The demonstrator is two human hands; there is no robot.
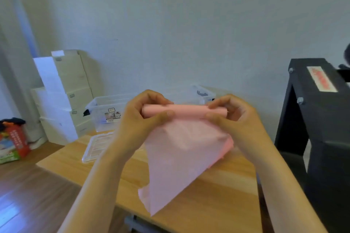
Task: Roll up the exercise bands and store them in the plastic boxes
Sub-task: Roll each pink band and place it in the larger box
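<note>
Pale wall (189,24) backs the wooden table (217,204); left hand (140,117) and right hand (233,117) fingers (164,114) pinch the pink band (181,149).

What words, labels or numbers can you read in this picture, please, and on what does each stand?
Nothing is legible.
Red lettering on the sticker of the black stand: blurred.
Label on the clear plastic box: too small.
Marks on the cardboard boxes: too small.
Characters on the red package: blurred.

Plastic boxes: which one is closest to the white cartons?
The left clear box, with the label on its front. The other box sits farther right, partly hidden behind the right hand.
</note>
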